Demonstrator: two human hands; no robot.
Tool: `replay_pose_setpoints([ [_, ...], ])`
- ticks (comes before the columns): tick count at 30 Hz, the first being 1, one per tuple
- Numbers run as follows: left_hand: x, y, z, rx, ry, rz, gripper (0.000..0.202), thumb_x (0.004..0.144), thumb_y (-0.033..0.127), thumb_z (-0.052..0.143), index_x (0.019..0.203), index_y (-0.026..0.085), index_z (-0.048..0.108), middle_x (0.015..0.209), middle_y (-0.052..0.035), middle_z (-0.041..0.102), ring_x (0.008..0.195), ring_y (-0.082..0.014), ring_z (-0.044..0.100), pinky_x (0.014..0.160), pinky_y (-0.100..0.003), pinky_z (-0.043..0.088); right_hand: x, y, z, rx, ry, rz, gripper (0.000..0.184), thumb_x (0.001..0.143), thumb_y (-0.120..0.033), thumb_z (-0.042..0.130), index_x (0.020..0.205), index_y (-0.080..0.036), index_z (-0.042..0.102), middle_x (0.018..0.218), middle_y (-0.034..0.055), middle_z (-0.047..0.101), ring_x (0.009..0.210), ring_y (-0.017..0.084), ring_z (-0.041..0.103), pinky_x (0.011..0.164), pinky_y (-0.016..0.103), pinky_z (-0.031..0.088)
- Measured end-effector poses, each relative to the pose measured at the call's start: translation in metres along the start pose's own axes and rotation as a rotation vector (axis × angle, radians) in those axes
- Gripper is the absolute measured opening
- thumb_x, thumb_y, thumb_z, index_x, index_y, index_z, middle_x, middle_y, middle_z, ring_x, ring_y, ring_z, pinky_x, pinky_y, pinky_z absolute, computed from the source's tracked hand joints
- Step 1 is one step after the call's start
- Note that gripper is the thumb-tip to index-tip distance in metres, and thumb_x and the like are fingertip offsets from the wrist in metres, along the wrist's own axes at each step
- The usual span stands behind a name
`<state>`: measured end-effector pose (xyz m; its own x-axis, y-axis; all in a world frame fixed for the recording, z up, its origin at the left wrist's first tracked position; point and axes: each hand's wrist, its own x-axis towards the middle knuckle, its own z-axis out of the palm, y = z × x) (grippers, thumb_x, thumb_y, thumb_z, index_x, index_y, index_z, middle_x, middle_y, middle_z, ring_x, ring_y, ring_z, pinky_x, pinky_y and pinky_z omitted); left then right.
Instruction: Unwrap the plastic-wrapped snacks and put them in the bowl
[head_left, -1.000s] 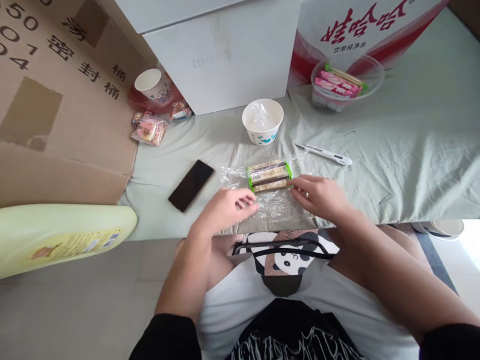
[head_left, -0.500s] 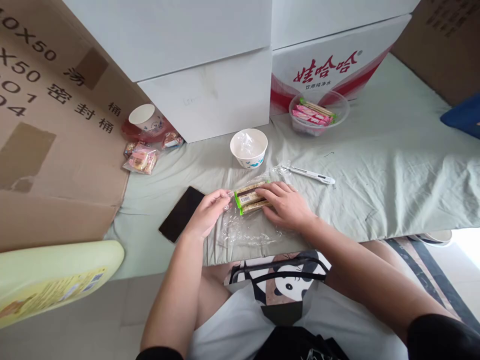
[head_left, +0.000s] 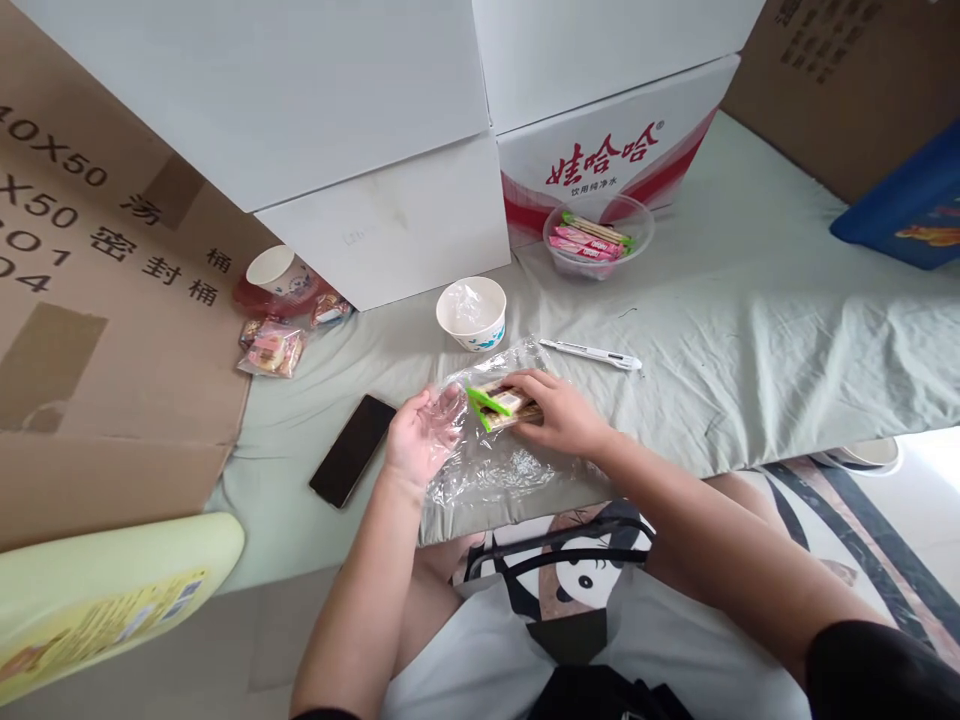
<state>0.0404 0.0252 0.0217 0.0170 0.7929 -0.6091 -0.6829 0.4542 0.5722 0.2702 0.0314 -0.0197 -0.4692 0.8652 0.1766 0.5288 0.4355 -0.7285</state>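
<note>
My right hand (head_left: 566, 415) is closed round several stick-shaped snack packs (head_left: 495, 402) with green ends, one of them lying askew over the others. They are on a crinkled sheet of clear plastic film (head_left: 495, 475), which spreads over the cloth. My left hand (head_left: 421, 440) is at the left edge of the film, palm turned up and fingers apart, with film against the fingers. A white paper bowl (head_left: 472, 318) holding crumpled clear plastic stands just beyond. Behind the right hand lies a white utility knife (head_left: 592, 354).
A dark phone (head_left: 352, 450) lies left of my left hand. A clear plastic bowl (head_left: 641, 235) of wrapped snacks stands against white boxes (head_left: 382, 225). Wrapped snacks (head_left: 274, 350) and a paper cup (head_left: 277, 272) are at the back left. A pale green bottle (head_left: 180, 560) is nearer me.
My left fingers have spread from a pinch on the film, and the palm has turned up. One snack pack has tilted across the others under my right hand. The camera view has shifted.
</note>
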Motion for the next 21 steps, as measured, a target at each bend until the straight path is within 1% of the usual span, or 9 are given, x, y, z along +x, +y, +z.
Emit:
replay_pose_setpoints([
  [3,0.008,0.0,-0.002,0.069,0.041,0.041,0.006,0.072,0.015,0.065,0.073,0.018,0.06,0.08,-0.0056,0.077,0.072,-0.0173,0.076,0.032,-0.016,0.019,0.0,0.004,-0.001,0.107,0.021,-0.03,0.043,0.087,-0.027,0.059,0.13,-0.023,0.06,0.131,0.0111,0.068,0.12,0.028,0.065,0.104,0.047,0.051],
  [5,0.014,-0.001,-0.004,0.115,0.135,0.126,0.008,0.069,0.015,0.065,0.071,0.018,0.057,0.074,-0.0035,0.074,0.076,-0.0174,0.076,0.034,-0.016,0.016,-0.004,0.004,-0.004,0.1,0.093,-0.009,0.033,0.093,-0.031,0.053,0.124,-0.023,0.062,0.119,0.011,0.072,0.109,0.028,0.068,0.096,0.047,0.053],
  [7,0.019,-0.002,-0.005,0.154,0.224,0.205,0.011,0.066,0.018,0.065,0.069,0.019,0.055,0.07,-0.0005,0.071,0.073,-0.0153,0.075,0.035,-0.015,0.018,-0.008,0.003,-0.015,0.046,0.222,0.024,0.027,0.098,-0.036,0.048,0.115,-0.023,0.064,0.106,0.0105,0.072,0.094,0.026,0.068,0.085,0.045,0.055],
  [9,0.02,-0.001,-0.006,0.203,0.246,0.231,0.017,0.062,0.022,0.068,0.07,0.019,0.053,0.068,0.0023,0.068,0.07,-0.0133,0.073,0.037,-0.014,0.022,-0.007,0.002,-0.04,-0.056,0.403,0.053,0.024,0.099,-0.038,0.046,0.105,-0.023,0.064,0.101,0.0113,0.069,0.088,0.026,0.065,0.078,0.043,0.054],
  [12,0.018,0.001,-0.006,0.297,0.191,0.219,0.026,0.057,0.026,0.071,0.071,0.02,0.05,0.067,0.0039,0.063,0.071,-0.0132,0.072,0.038,-0.015,0.02,0.014,0.009,-0.1,-0.312,0.641,0.159,0.02,0.096,-0.037,0.054,0.097,-0.02,0.063,0.094,0.0125,0.064,0.088,0.027,0.061,0.077,0.044,0.051],
  [14,0.017,0.003,-0.006,0.336,0.155,0.213,0.028,0.055,0.028,0.07,0.07,0.021,0.048,0.066,0.0039,0.061,0.072,-0.0135,0.071,0.037,-0.015,0.016,0.042,0.019,-0.143,-0.474,0.663,0.288,0.028,0.089,-0.03,0.064,0.113,-0.015,0.063,0.106,0.0151,0.065,0.096,0.028,0.062,0.083,0.044,0.049],
  [16,0.017,0.004,-0.005,0.337,0.141,0.202,0.03,0.054,0.028,0.07,0.07,0.021,0.047,0.067,0.0038,0.06,0.073,-0.0132,0.07,0.038,-0.015,0.015,0.074,0.034,-0.176,-0.581,0.599,0.402,0.04,0.092,-0.027,0.064,0.128,-0.012,0.06,0.121,0.0175,0.067,0.111,0.029,0.062,0.091,0.044,0.046],
  [18,0.018,0.005,-0.004,0.321,0.143,0.182,0.031,0.053,0.028,0.072,0.07,0.02,0.047,0.066,0.0038,0.06,0.073,-0.0125,0.069,0.038,-0.015,0.016,0.103,0.052,-0.194,-0.653,0.485,0.492,0.051,0.094,-0.03,0.064,0.14,-0.011,0.053,0.13,0.0188,0.066,0.117,0.027,0.063,0.093,0.043,0.044],
  [21,0.019,0.006,-0.004,0.312,0.131,0.169,0.031,0.054,0.027,0.074,0.068,0.02,0.047,0.066,0.0033,0.06,0.072,-0.0121,0.067,0.038,-0.015,0.018,0.135,0.079,-0.201,-0.719,0.363,0.566,0.055,0.093,-0.037,0.065,0.139,-0.008,0.056,0.129,0.0221,0.069,0.119,0.025,0.066,0.092,0.043,0.043],
])
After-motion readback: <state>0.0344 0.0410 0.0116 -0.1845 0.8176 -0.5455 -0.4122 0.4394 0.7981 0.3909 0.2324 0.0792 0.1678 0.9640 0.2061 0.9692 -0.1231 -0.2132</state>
